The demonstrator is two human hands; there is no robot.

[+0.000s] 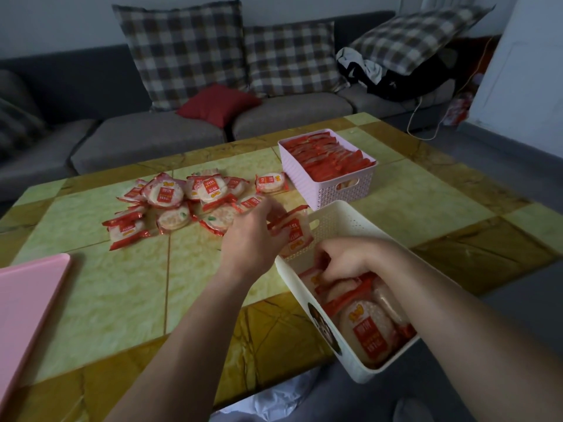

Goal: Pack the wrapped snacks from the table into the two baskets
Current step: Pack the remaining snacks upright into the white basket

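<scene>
- The left hand [253, 239] is gripping a wrapped snack [297, 236], fingers curled round its near side, and is holding it on edge just over the far-left rim of the white basket [350, 214].
- The right hand [347, 260] is reaching down into the white basket, its fingers curling onto the red top edges of the packed snacks [368, 333], which are standing in a row and filling the near half of the basket.
- The white basket is sitting at the near right edge of the surface [122, 284], its near end overhanging that edge.
- The pink basket [307, 181] is standing just beyond the white one, filled to the rim with snacks set on edge.
- The loose pile of snacks [195, 202] is lying mid-surface, to the left of both baskets.
- A pink lid [27, 306] is lying at the near left edge.
- A grey sofa [146, 138] with plaid cushions [182, 50] and a red cushion [217, 105] is standing behind the surface.
</scene>
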